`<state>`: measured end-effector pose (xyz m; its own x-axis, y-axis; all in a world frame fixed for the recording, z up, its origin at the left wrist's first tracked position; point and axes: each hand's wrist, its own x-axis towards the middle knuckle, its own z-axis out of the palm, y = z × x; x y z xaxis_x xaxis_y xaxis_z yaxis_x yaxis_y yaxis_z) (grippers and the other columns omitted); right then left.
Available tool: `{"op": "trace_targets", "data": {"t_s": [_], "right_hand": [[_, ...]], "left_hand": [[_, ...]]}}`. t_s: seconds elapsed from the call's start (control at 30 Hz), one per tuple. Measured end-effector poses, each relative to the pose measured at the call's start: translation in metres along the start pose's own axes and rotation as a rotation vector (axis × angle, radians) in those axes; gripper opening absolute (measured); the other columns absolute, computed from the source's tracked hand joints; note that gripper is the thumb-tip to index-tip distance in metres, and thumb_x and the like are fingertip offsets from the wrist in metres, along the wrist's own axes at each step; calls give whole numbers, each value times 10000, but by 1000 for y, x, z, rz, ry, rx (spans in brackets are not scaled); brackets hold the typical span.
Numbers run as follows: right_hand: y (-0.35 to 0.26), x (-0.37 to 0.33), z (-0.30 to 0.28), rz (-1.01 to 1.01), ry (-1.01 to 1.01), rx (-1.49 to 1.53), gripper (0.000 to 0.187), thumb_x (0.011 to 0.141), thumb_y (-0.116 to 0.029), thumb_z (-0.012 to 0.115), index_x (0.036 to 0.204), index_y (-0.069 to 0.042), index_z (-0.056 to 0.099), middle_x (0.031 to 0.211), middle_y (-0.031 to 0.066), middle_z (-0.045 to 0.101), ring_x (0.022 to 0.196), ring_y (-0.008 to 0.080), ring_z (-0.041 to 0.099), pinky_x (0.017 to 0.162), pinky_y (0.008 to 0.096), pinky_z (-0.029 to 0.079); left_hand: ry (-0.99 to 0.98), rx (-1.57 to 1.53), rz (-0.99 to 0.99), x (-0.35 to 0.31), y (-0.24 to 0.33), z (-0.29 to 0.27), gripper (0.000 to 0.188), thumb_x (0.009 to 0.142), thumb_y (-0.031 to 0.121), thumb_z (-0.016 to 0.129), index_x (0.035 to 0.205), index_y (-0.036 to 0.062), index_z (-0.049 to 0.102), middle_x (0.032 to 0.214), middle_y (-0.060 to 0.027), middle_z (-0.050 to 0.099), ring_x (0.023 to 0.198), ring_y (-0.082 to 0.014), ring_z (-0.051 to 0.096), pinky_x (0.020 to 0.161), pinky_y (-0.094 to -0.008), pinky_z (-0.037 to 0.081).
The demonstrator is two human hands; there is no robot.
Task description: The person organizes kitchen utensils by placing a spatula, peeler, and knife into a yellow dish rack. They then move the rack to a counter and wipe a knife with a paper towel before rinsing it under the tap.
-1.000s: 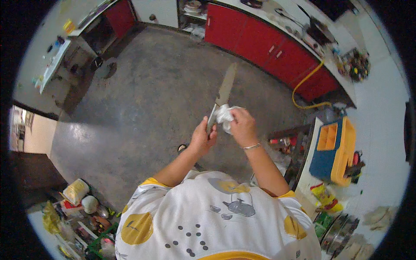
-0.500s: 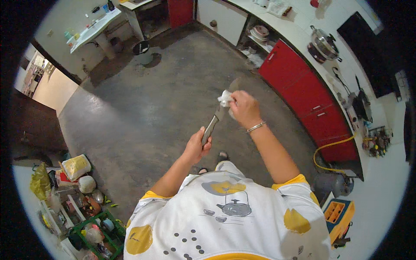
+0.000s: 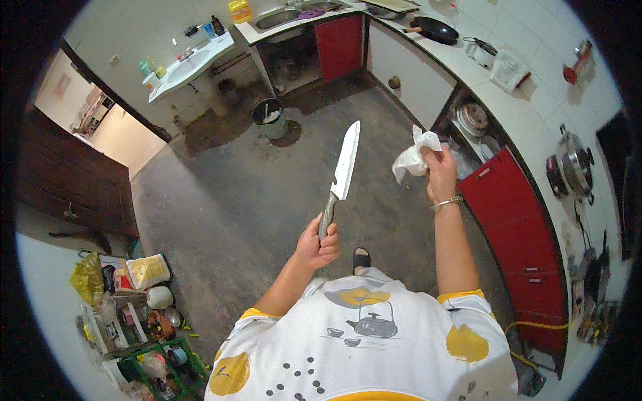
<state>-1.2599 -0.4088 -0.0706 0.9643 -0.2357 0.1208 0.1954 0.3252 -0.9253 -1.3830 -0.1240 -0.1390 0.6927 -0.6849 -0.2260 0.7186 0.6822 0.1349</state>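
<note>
My left hand [image 3: 317,244] is wrapped round the grey-brown handle of a kitchen knife [image 3: 346,162]. Its broad bright blade points up and away from me, with a scalloped stretch along the left edge and a notch near the handle. Off to the right, my right hand [image 3: 440,176], with a bangle at the wrist, pinches a crumpled white tissue [image 3: 416,155]. A loose end of the tissue hangs to the left. Blade and tissue are apart.
A bucket [image 3: 270,119] stands on wet floor ahead. Red cabinets [image 3: 515,234] and a white counter [image 3: 461,57] with pans curve along the right. At the near left are a cluttered rack [image 3: 117,321] and a green crate [image 3: 167,367]. A washbasin [image 3: 194,65] hangs at the far left.
The tissue has come away from the blade, baring it, and my right hand has moved right with it. The view has shifted, showing more of the far counter and sink.
</note>
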Motion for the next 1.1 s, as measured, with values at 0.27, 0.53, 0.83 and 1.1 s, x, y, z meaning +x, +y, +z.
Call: {"op": "trace_targets", "data": {"t_s": [0.27,0.53,0.83,1.1], "right_hand": [[15,95,81,176,-240,145,199,831,-62,631,1014,6,590,949,55,628,831,140,608,708,293,508],[38,201,135,186,-187,-60,236,858,-74,601,1075,-15,530,988,65,608,871,156,600,724,274,498],[48,324,168,174,-237,-12,240,857,-58,586,1083,6,536,998,69,603,879,163,594,752,294,496],[107,483,163,229,-191,54,257,844,-77,611,1075,7,534,1015,69,589,871,161,588,748,296,492]], "left_hand": [[-22,-44,159,43,81,14,460,937,484,299,727,112,469,486,32,351,338,-81,267,332,-234,236],[-83,6,151,128,216,30,480,941,494,280,728,110,474,478,32,339,345,-75,273,334,-222,247],[-220,17,155,222,348,51,528,952,478,270,877,48,566,479,29,326,340,-70,259,335,-208,250],[-69,-5,320,330,434,50,525,965,465,256,1019,43,565,509,17,342,366,-75,281,345,-222,261]]}}
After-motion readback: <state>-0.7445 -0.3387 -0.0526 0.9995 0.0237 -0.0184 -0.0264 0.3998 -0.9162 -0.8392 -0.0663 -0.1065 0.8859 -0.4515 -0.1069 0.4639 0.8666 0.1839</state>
